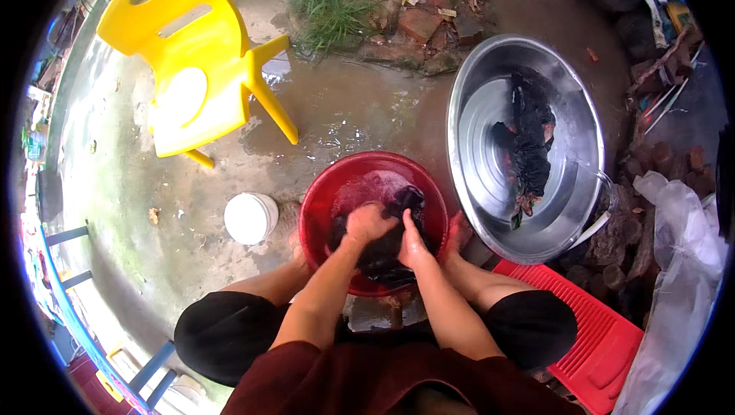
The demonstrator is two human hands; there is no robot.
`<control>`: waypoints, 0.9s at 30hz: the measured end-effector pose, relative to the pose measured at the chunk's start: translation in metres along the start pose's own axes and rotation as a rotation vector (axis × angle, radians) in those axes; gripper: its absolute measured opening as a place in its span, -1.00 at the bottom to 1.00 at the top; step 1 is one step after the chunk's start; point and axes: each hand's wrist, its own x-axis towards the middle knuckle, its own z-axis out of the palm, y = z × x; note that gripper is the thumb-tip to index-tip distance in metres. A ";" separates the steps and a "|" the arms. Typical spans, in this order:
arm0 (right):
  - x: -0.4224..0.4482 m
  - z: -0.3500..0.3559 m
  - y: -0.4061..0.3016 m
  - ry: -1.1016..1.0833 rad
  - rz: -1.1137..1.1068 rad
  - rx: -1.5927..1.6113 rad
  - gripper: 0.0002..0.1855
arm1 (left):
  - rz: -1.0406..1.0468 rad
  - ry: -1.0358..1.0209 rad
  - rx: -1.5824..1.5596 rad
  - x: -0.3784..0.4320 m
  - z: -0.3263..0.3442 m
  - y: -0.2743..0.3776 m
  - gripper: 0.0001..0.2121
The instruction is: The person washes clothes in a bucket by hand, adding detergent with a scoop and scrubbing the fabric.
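Note:
A red plastic basin (310, 208) sits on the ground between my bare feet, holding sudsy water and dark wet cloth (409, 198). My left hand (372, 223) is closed in a fist on a bunch of this cloth, over the middle of the basin. Just to its right, my right hand (414, 247) is against the cloth with its thumb pointing up; its fingers are mostly hidden. More dark fabric (387, 271) lies low in the basin, beneath my wrists.
To the right, a large metal basin (479, 105) contains dark wet clothes (529, 156); water appears to run in over its right rim. A red washboard (597, 329) lies beside my right knee. On the left are a white bucket (251, 218) and a yellow plastic chair (198, 93).

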 end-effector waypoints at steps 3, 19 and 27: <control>-0.015 0.030 -0.005 0.291 -0.005 0.001 -0.08 | 0.017 0.001 -0.080 -0.034 -0.025 0.027 -0.57; -0.056 0.020 -0.030 0.494 -0.549 -1.619 -0.17 | 0.008 0.500 -0.074 -0.034 -0.038 -0.038 -0.44; 0.016 0.003 0.004 0.503 -0.651 -1.893 -0.17 | -0.021 0.373 0.272 -0.035 0.031 -0.021 -0.48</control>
